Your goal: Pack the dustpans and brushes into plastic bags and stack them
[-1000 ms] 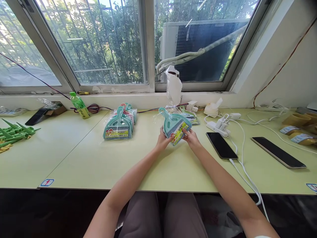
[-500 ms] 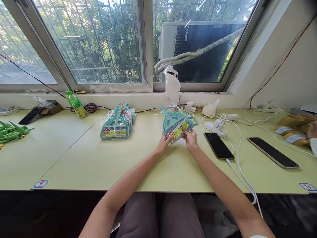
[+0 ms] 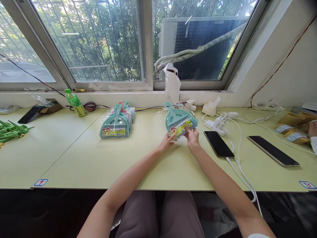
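A teal dustpan and brush set (image 3: 177,116) in clear plastic, with a yellow label, is held tilted above the table. My left hand (image 3: 166,142) grips its lower left corner. At the lower right edge, my right hand (image 3: 192,136) pinches the set, thumb over the label. To the left, a row of similar wrapped sets (image 3: 114,124), teal with a red one among them, lies overlapping on the table. Part of another wrapped item shows behind the held set.
Right of my hands lie a black phone (image 3: 219,144), a power strip (image 3: 216,125) with white cables and a second phone (image 3: 273,151). A green bottle (image 3: 75,103) leans at the back left. Another person's hand (image 3: 312,129) is at the far right by brown rolls.
The held set has shifted slightly right and up, with both hands moving along with it. The view has tilted a little.
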`<state>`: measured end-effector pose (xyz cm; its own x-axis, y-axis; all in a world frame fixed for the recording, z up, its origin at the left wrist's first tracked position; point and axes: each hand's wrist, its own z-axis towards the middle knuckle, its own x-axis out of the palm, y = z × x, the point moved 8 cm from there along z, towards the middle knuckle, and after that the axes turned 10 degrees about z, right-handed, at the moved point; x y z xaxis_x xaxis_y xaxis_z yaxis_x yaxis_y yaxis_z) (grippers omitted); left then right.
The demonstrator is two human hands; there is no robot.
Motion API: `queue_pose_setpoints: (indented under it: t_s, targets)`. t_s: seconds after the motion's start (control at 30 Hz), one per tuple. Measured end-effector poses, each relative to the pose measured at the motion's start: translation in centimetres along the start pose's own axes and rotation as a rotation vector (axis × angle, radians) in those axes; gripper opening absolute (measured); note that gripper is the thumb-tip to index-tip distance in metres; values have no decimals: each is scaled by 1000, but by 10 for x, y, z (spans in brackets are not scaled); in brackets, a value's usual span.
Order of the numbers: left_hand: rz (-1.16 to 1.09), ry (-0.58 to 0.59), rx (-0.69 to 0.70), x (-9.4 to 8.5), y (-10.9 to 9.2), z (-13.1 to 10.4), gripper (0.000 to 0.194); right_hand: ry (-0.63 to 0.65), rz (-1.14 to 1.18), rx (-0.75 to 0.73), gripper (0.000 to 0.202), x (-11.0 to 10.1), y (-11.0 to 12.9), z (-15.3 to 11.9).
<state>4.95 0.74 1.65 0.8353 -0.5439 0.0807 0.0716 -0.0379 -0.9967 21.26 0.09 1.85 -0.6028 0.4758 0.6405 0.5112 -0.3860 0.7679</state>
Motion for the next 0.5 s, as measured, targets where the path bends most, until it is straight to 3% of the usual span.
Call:
queue_pose_setpoints:
  t_s: [0.1,0.17,0.5]
  targets:
    - [-73,-168,61,-26,-12,3,47,24,-17,28,42,4,-4,-3]
    - [-86,-164,109,-33,-20,3,52,38,-38,42,42,7,-8,-6]
    - [-64,-206,146,-32,-11,2,58,105,-58,124,45,12,-19,-4]
